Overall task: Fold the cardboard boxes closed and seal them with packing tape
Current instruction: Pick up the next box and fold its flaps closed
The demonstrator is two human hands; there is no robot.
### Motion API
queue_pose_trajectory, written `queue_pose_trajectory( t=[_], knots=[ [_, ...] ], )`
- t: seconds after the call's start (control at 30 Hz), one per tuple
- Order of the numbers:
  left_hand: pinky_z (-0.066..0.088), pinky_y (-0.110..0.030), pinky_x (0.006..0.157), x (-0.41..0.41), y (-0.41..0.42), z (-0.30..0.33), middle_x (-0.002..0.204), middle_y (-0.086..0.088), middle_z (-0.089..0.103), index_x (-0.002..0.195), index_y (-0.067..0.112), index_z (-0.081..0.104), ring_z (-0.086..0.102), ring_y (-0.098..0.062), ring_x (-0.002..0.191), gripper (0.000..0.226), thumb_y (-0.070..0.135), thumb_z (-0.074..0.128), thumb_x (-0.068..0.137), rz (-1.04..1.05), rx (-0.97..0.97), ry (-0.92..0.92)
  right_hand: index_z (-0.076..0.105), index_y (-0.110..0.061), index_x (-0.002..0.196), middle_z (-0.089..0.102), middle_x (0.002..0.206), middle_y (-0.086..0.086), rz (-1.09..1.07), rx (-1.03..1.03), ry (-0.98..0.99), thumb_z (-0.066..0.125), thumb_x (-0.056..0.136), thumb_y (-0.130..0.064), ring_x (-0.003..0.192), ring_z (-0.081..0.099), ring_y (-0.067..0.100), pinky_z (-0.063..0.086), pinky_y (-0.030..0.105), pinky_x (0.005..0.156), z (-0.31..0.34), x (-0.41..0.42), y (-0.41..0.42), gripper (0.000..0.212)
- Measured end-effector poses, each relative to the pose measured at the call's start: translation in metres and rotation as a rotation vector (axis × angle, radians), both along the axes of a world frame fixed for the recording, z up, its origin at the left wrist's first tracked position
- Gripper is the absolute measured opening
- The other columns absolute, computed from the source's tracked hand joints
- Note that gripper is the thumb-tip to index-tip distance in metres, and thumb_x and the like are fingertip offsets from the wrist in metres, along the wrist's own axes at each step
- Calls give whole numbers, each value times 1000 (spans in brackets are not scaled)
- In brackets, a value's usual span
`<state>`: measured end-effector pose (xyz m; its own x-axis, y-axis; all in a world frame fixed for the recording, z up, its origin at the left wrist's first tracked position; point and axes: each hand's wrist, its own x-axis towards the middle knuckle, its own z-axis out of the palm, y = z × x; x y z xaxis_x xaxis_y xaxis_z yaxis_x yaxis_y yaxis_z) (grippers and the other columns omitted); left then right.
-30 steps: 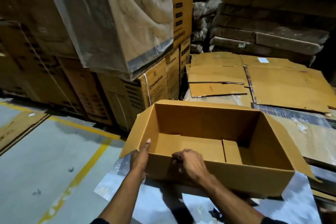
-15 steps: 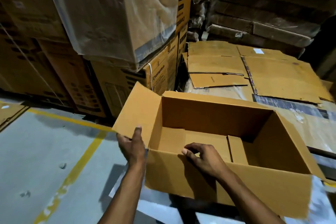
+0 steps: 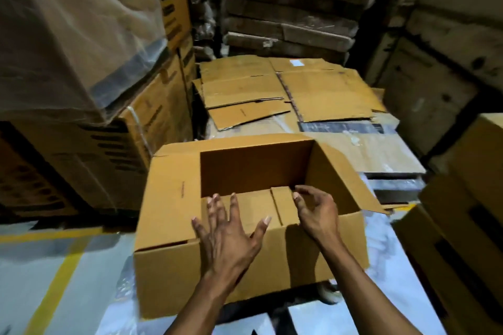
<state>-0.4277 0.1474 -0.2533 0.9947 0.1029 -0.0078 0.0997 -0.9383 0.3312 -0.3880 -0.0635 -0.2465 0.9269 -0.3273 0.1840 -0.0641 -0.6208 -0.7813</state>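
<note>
Cardboard box, brown corrugated, open-topped (image 3: 245, 258), is sitting on plastic-covered surface (image 3: 381, 239) directly in front of us. We are reading left end flap (image 3: 174, 198) as folded in; near long flap (image 3: 245, 211) is coming down. Left hand (image 3: 231, 236) is pressing on it, fingers spread, gripping nothing. Right hand (image 3: 317, 212) is hovering half-curled, holding nothing. Right flap (image 3: 345, 179) is standing out. Packing tape: none visible. We are judging closing early, sealing not begun.
</note>
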Motion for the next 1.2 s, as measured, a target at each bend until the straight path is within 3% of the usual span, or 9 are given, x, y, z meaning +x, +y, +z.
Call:
queue_pose_trajectory(
  t=[0.2,0.33,0.4,0.57,0.73,0.83,1.0,1.07,1.2],
  knots=[
    [0,-77,119,13,-16,2,175,-16,-5,167,35,14,-7,-37,161,117,103,-2,73,31,112,145,66,-26,113,67,117,7,-546,311,-45,72,93,-20,114,62,31,50,43,99,-10,-10,-98,22],
    [3,-76,119,12,-19,4,175,-15,-4,166,37,17,-6,-37,162,121,103,-10,69,46,172,173,48,-17,140,60,133,12,-762,860,63,74,92,-29,119,59,34,49,52,105,-23,2,-127,56],
    [3,-76,119,10,-20,6,175,-16,-3,166,37,17,-7,-37,161,125,103,-15,66,51,187,185,35,-15,152,56,137,10,-752,953,20,72,95,-26,123,56,33,47,51,107,-17,1,-127,69],
    [6,-74,120,9,-16,11,176,-11,6,164,38,25,-1,-33,162,126,105,-11,64,39,81,153,13,-32,158,50,153,8,-475,435,-208,73,95,-27,138,51,23,47,49,109,6,-27,-99,87],
    [7,-74,120,9,-13,9,175,-11,14,161,37,35,5,-32,162,115,104,2,73,29,49,131,44,-15,149,55,144,4,6,-108,-346,76,88,-35,133,52,18,43,36,107,0,-42,-84,72],
    [7,-74,120,10,-13,10,175,-11,14,160,37,37,6,-32,162,108,102,8,79,37,45,133,44,-23,152,47,155,0,260,-447,-196,65,87,-66,143,44,24,38,53,113,-8,-48,-74,81],
    [11,-74,120,13,-8,8,175,-11,13,159,36,40,5,-33,162,100,98,15,84,55,6,137,-4,-39,164,-6,173,9,581,-827,155,45,56,-108,158,-6,41,3,78,117,-19,-65,-65,137],
    [14,-74,120,13,-6,8,175,-12,14,158,35,42,7,-33,162,99,97,14,85,46,-7,136,-1,-37,165,-7,173,15,644,-958,193,58,45,-104,155,-10,49,-1,82,113,-20,-67,-66,149],
    [13,-76,119,12,-3,12,174,-13,15,157,36,41,9,-34,161,93,93,16,88,-26,18,226,3,-30,166,3,171,22,667,-1060,280,89,40,-67,154,-1,56,4,84,110,-19,-64,-65,156]
  ],
)
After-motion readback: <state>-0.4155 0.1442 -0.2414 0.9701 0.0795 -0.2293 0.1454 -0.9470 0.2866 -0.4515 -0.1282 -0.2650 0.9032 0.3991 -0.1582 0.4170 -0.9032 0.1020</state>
